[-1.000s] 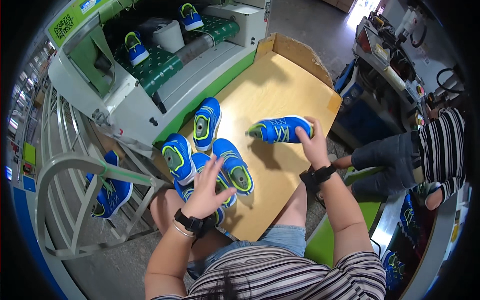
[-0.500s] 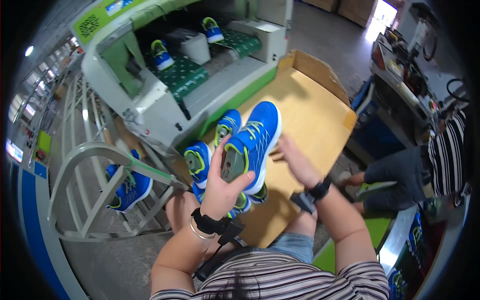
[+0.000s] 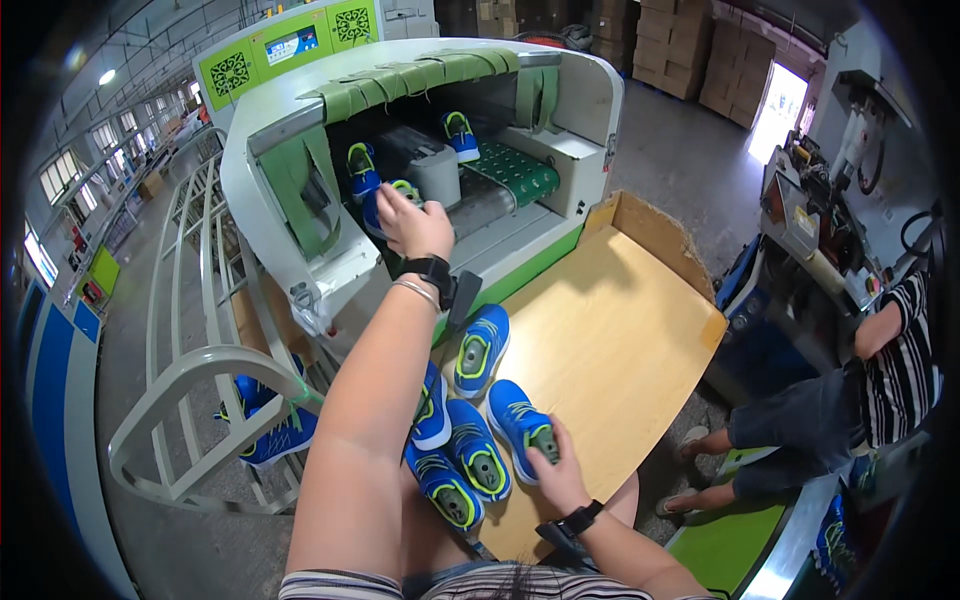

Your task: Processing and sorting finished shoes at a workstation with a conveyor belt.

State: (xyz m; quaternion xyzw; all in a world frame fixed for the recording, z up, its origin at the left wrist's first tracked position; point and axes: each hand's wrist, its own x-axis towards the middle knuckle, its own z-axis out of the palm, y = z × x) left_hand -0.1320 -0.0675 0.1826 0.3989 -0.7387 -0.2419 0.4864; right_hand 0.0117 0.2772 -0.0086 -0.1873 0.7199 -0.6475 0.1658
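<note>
My left hand [image 3: 418, 228] reaches into the mouth of a white and green machine. Its fingers are closed on a blue sneaker [image 3: 373, 214] with a lime collar, partly hidden behind them. On the light wooden board before me, my right hand [image 3: 562, 468] grips the heel end of another blue sneaker [image 3: 512, 412], which has a grey-green last inside. Several matching sneakers [image 3: 480, 345] lie to its left, some partly behind my left forearm. Deeper in the machine stand one blue sneaker [image 3: 361, 165] at the left and one more [image 3: 460, 136] at the right.
The machine [image 3: 290, 130] has a green dotted belt [image 3: 525, 183] and a grey block [image 3: 432, 178] in its opening. A pale metal rack [image 3: 180, 370] holding blue shoes stands at left. Cardboard [image 3: 660, 230] edges the board's far side. A person [image 3: 800, 410] stands at right beside equipment.
My left hand has moved from above the board up to the machine's mouth. My right hand, empty before, now grips a sneaker on the board. The view has tilted up.
</note>
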